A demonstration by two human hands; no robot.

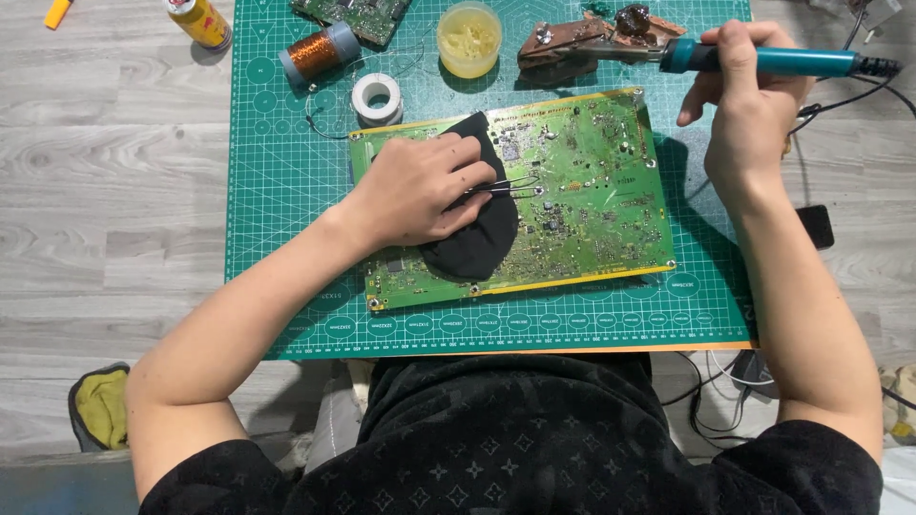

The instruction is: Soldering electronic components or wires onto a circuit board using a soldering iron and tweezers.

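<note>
Bright, even overhead light, colours clean. Soft shadows only: a dark patch on the green cutting mat (286, 191) just right of the circuit board (592, 181), under the right hand (749, 105). Mild sheen on the grey tabletop (114, 172), no hard glare. Centre sharp, board parts readable. Slight wide-angle bowing at edges; bottom corners softer and dimmer.

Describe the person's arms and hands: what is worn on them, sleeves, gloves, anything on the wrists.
Both arms are bare from just below the shoulder. The left hand and right hand wear no gloves, and no watch, ring or band shows. Short black sleeves belong to a black top with a faint repeating pattern of small star-like shapes.
</note>
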